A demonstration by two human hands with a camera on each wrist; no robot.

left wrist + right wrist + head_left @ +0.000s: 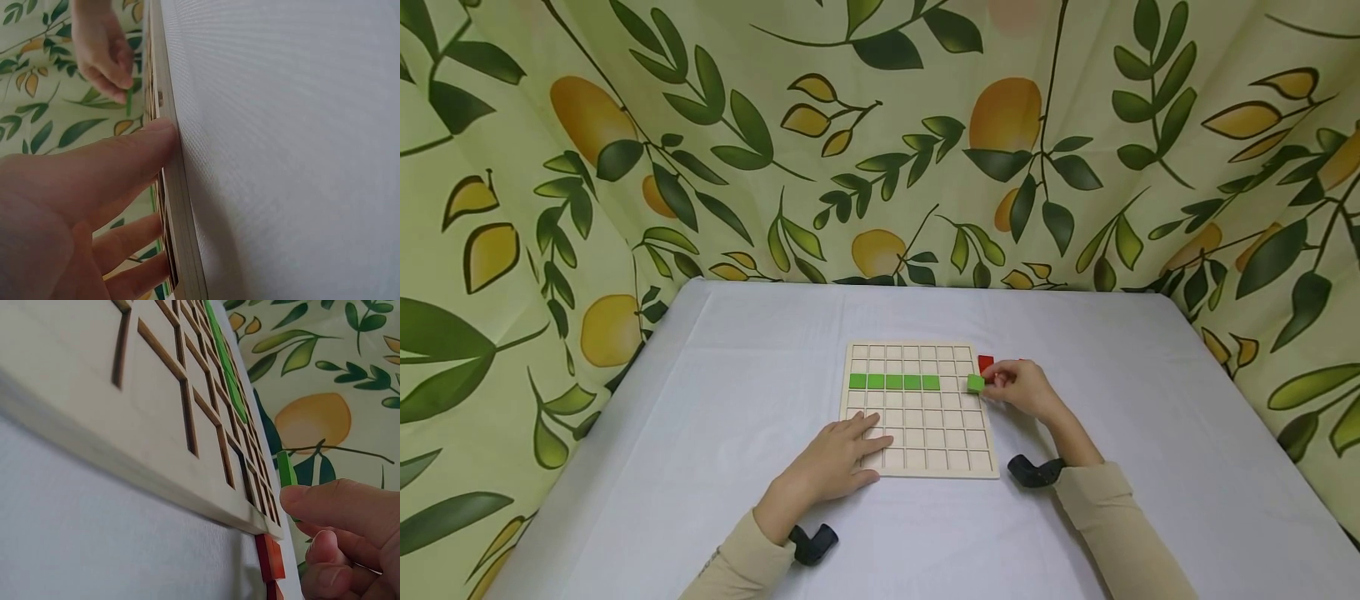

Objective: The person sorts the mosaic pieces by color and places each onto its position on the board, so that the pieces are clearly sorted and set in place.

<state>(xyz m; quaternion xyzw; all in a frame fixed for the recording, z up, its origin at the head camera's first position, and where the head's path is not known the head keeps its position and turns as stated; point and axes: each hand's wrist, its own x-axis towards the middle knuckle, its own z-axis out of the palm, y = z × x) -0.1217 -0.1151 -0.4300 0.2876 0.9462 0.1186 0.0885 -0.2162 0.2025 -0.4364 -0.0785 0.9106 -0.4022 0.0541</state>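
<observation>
Pinching the green tile (975, 384) by one side, the right hand (1019, 388) holds it over the right edge of the board (936, 460), apart from the surface. The left hand (835, 458), fingers spread, rests on the board's near left part and grips nothing. To do this well, I would steady the board with the left hand, turn the tile square with the row of green tiles (893, 382), and lower it level so no corner catches a cell wall. Its broad face points roughly up, its free edge left toward that row; the face looks square, so no long axis stands out.
</observation>
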